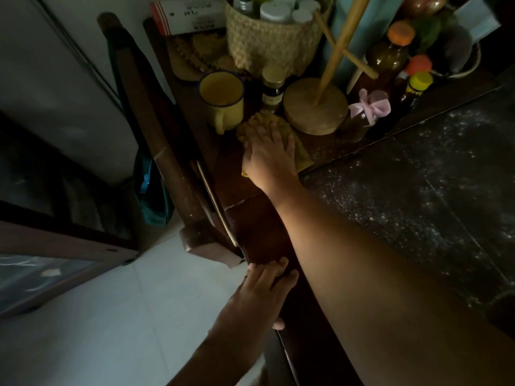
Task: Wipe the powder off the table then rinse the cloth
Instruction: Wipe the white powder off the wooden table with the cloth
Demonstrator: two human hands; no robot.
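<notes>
The right hand [269, 154] lies flat with its fingers spread, pressing a cloth [264, 122] onto the table [250, 218]. The cloth is yellow with a waffle-like weave. It is bunched under the palm, showing beyond the fingertips and along the thumb side. Nearer the person, the left hand [264, 291] rests on the table's edge, fingers straight on top and thumb down the side, holding nothing.

To the right of the working hand, white powder [390, 174] speckles the dark tabletop in scattered flecks. Just beyond the cloth to the left stands a yellow mug [223, 98] with a dark rim. Beyond the fingertips is a small jar [273, 87] with a gold lid; its label is too dim to read. Right of that sits the round wooden base [315, 107] of a stand, then a jar with a pink ribbon [367, 107]. Farther off are a woven basket [267, 40] of bottles and a white box [189, 15] with red stripes; its print appears upside down and is not legible.
</notes>
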